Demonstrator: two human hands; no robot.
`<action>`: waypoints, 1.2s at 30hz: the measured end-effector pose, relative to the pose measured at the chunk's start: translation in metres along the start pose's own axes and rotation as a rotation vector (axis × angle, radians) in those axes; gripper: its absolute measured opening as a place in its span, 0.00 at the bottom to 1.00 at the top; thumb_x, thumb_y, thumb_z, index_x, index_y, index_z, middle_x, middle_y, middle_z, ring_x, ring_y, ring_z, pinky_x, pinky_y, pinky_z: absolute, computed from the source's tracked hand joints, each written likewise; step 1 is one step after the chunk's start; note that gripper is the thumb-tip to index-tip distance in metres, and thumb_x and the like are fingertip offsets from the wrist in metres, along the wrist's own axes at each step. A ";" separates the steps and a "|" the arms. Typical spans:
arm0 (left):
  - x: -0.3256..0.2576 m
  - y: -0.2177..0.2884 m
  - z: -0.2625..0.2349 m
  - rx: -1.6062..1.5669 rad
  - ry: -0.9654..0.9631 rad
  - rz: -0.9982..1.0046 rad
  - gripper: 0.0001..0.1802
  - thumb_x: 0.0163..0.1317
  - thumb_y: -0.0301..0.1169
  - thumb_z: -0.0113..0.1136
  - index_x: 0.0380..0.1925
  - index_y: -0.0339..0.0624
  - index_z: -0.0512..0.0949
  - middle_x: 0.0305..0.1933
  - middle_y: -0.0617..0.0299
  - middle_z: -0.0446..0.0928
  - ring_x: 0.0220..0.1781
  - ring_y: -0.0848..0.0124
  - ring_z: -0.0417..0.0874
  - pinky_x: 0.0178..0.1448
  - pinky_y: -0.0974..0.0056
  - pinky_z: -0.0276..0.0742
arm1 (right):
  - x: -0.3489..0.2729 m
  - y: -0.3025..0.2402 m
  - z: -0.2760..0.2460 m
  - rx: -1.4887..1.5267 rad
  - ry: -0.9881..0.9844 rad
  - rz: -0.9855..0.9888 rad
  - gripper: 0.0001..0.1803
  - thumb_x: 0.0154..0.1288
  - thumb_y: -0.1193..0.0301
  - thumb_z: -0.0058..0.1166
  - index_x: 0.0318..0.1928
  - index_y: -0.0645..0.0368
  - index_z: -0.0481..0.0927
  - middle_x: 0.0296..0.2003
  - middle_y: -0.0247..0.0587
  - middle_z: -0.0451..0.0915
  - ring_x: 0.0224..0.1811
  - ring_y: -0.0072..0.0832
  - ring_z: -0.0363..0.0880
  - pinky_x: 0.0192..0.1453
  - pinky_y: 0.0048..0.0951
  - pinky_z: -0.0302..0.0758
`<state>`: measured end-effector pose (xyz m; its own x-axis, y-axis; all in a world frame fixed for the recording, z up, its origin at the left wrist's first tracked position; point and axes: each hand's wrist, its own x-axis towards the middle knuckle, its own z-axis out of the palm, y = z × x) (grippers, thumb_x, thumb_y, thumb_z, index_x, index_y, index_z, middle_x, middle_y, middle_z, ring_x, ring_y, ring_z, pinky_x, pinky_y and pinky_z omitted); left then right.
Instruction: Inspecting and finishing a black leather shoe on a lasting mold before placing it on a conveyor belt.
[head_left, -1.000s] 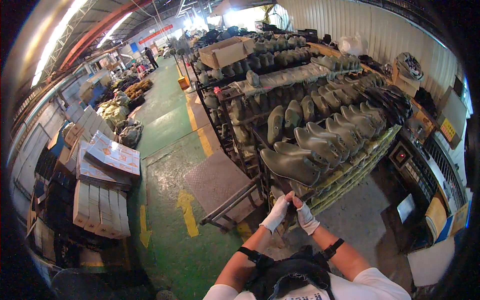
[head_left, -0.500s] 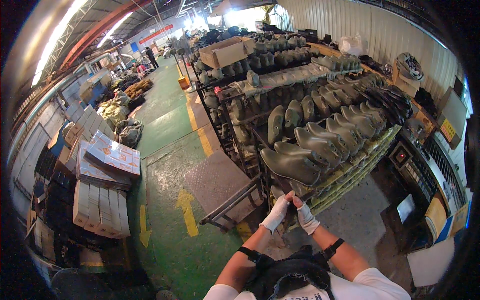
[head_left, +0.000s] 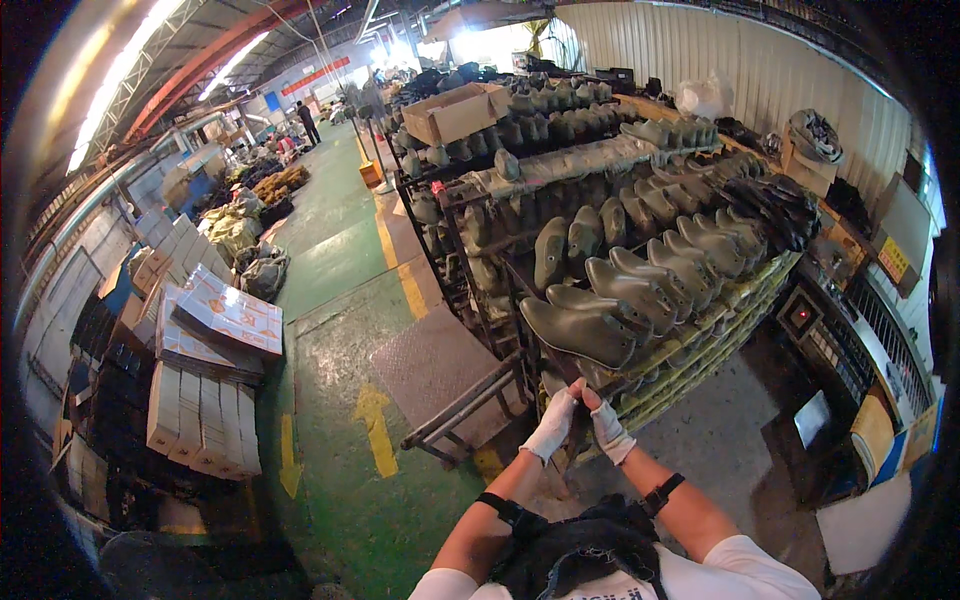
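i'm standing in a big factory hall. the green floor [head_left: 330,250] runs ahead of me with yellow lines and arrows painted on it. a corrugated metal wall [head_left: 760,70] closes my right side, and bright daylight pours in at the far end. strip lights [head_left: 230,65] run along the roof beams up on my left. stacks of flat cardboard boxes [head_left: 200,400] sit to my left, and a low metal cart [head_left: 450,385] stands just ahead.

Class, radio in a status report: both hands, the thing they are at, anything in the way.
Left hand and right hand, gloved, together at the rack's near corner. Nearest boot just above them. Grip on anything: cannot tell. Flat cart close at left.
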<state>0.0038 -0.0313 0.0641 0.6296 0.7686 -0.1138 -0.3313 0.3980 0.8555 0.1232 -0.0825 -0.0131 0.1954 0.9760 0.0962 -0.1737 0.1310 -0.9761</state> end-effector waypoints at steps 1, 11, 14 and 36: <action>0.000 -0.002 -0.010 0.006 0.013 0.006 0.22 0.68 0.52 0.55 0.38 0.42 0.78 0.38 0.70 0.78 0.42 0.76 0.75 0.50 0.69 0.68 | -0.001 -0.005 0.010 0.009 -0.013 0.000 0.30 0.77 0.56 0.39 0.70 0.63 0.63 0.68 0.38 0.65 0.71 0.27 0.63 0.75 0.29 0.55; 0.005 -0.015 -0.027 0.041 -0.049 0.101 0.24 0.70 0.52 0.52 0.40 0.40 0.78 0.40 0.69 0.77 0.45 0.76 0.74 0.54 0.68 0.67 | -0.005 -0.023 0.026 0.039 -0.017 -0.068 0.30 0.77 0.55 0.40 0.69 0.63 0.65 0.68 0.38 0.67 0.70 0.26 0.64 0.75 0.29 0.56; 0.001 -0.014 -0.017 0.048 -0.056 0.117 0.26 0.69 0.54 0.52 0.43 0.38 0.77 0.43 0.69 0.77 0.47 0.75 0.74 0.56 0.68 0.67 | -0.004 -0.013 0.014 0.003 -0.012 -0.067 0.29 0.78 0.57 0.38 0.70 0.63 0.62 0.69 0.39 0.65 0.71 0.27 0.62 0.76 0.29 0.55; 0.015 -0.016 -0.027 0.049 -0.090 -0.088 0.20 0.69 0.49 0.52 0.23 0.49 0.76 0.29 0.69 0.78 0.35 0.73 0.76 0.47 0.65 0.67 | -0.014 -0.028 0.030 0.075 0.141 0.091 0.33 0.72 0.48 0.48 0.62 0.63 0.73 0.59 0.35 0.73 0.63 0.25 0.67 0.70 0.30 0.59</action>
<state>-0.0003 -0.0128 0.0354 0.7162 0.6826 -0.1452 -0.2388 0.4352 0.8681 0.0968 -0.0949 0.0188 0.3085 0.9509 -0.0254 -0.2671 0.0609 -0.9617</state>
